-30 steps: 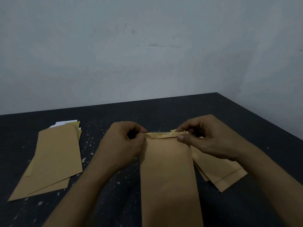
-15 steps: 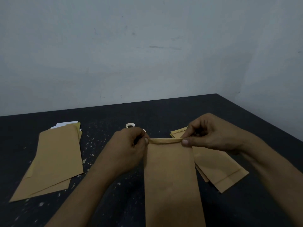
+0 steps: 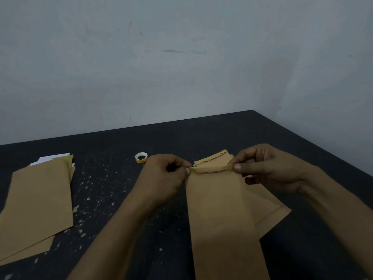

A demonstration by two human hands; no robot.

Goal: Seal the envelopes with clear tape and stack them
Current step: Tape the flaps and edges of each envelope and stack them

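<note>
Fingers of my left hand (image 3: 165,176) and right hand (image 3: 270,168) pinch both ends of the folded top of the envelope (image 3: 220,209). Tape roll (image 3: 141,157) lies toward the far edge of the bench (image 3: 242,128).

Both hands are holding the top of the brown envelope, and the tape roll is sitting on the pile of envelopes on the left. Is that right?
Not quite. The tape roll sits on the dark table, apart from the left pile. The left hand and right hand do pinch the top of the envelope, as the head view shows.
</note>
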